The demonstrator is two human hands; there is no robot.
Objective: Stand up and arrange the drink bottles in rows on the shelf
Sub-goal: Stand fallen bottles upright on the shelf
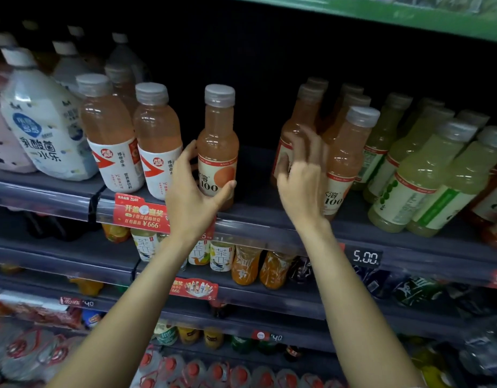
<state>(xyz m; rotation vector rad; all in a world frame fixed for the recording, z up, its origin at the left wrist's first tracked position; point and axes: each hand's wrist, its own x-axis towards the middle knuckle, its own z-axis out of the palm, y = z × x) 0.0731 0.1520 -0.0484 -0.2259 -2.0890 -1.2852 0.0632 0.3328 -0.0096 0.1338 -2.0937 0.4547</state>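
Your two bare forearms rose from the bottom of the view toward the shelf (269, 219), and that reach was where trouble could start. Your left hand (191, 189) had its grip closed around the lower body of a peach-coloured bottle (217, 152), thumb on the right of the label and fingers curled behind; the bottle stood upright near the shelf's front edge, just right of two leaning orange-pink bottles (157, 141). Your right hand (300, 175) was blurred and open-fingered, holding nothing that I could make out, just in front of the peach bottles (345, 161) further right of the held one. I judged the chief risk to lie there: a quick sweep could knock the front bottle of that group, which already leaned, into the green bottles (426, 175) beside it. The held bottle sat close to the lip, so a sideways slide could tip it off. A gap lay open between the held bottle and the group.
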